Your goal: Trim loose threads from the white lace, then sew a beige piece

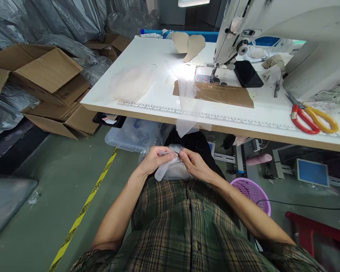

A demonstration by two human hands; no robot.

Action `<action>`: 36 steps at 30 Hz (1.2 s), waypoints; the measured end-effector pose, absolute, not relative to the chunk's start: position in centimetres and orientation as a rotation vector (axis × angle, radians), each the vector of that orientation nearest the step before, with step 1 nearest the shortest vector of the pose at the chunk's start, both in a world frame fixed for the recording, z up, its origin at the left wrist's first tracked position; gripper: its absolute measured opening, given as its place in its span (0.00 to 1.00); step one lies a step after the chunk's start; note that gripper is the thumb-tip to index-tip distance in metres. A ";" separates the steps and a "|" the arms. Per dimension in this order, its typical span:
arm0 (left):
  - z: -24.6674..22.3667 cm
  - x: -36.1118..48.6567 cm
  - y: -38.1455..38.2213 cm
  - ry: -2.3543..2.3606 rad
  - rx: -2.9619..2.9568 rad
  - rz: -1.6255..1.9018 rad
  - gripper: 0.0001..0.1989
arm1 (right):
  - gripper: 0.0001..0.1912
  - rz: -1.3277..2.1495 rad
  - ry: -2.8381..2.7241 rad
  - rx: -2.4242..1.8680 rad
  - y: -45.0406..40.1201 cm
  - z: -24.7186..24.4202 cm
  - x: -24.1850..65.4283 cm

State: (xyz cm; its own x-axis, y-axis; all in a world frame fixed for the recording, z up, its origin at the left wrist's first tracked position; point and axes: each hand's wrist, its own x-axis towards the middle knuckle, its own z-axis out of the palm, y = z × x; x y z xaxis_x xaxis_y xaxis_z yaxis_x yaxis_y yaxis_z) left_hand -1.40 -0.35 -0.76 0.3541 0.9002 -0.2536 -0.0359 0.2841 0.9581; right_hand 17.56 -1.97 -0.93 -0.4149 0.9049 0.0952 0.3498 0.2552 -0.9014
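A piece of sheer white fabric lies bunched over my lap, below the table's front edge. My left hand is closed on its left side, pinching it between thumb and fingers. Opposite, my right hand is closed in a pinch at the fabric's upper right. A thin dark pointed tool sticks out from the right fingertips towards the left thumb; its exact kind is too small to tell. More sheer fabric hangs from the tabletop over the edge, just above my hands.
The white table bears a sewing machine, brown cardboard, a black phone, red and yellow scissors and a pale fabric pile. Cardboard boxes stand left. A purple basket sits on the floor right.
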 end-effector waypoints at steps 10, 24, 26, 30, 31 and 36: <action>-2.5 -0.1 0.7 1.149 1.602 0.840 0.14 | 0.15 1.107 -1.959 -1.345 -3.2 -3.0 20.6; -1.2 1.4 3.0 1.181 1.378 1.206 0.11 | 0.06 0.833 -1.824 -1.122 -3.2 1.2 19.4; -0.5 0.4 1.3 1.293 1.471 1.240 0.07 | 0.05 0.876 -1.815 -1.081 -3.3 1.5 19.2; 0.6 -1.0 -1.2 1.409 1.530 1.297 0.04 | 0.08 0.950 -1.808 -1.059 -2.5 2.2 18.2; 0.9 -1.1 -1.6 1.410 1.530 1.315 0.04 | 0.09 0.957 -1.810 -1.057 -2.2 2.4 17.8; 1.3 -0.7 -2.9 1.397 1.635 1.431 0.04 | 0.14 0.889 -1.774 -1.148 -0.9 4.0 16.2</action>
